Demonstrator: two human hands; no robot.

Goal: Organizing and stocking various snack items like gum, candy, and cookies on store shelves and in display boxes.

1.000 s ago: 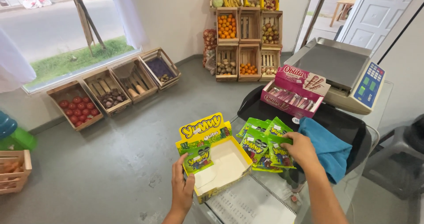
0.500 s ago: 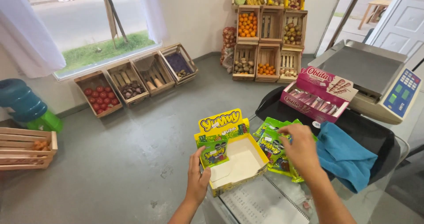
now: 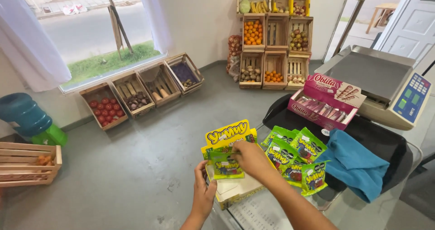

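Observation:
A yellow cardboard display box [image 3: 231,191] with an upright printed flap stands at the counter's near edge. My left hand [image 3: 202,190] grips its left side. My right hand [image 3: 251,158] reaches across and pinches a green candy packet [image 3: 224,166] at the front of the box. Several more green packets [image 3: 294,155] lie fanned out just right of the box, on the rim of a black tray [image 3: 376,141].
A blue cloth [image 3: 355,164] lies on the tray, with a pink box of wafer bars [image 3: 324,102] behind it and a weighing scale [image 3: 385,82] at far right. Wooden crates of fruit and vegetables [image 3: 274,35] line the walls. A blue water jug [image 3: 22,114] stands left.
My right hand has left the pile of green packets and moved left to the packet in the yellow box. The camera view has swung a little to the left.

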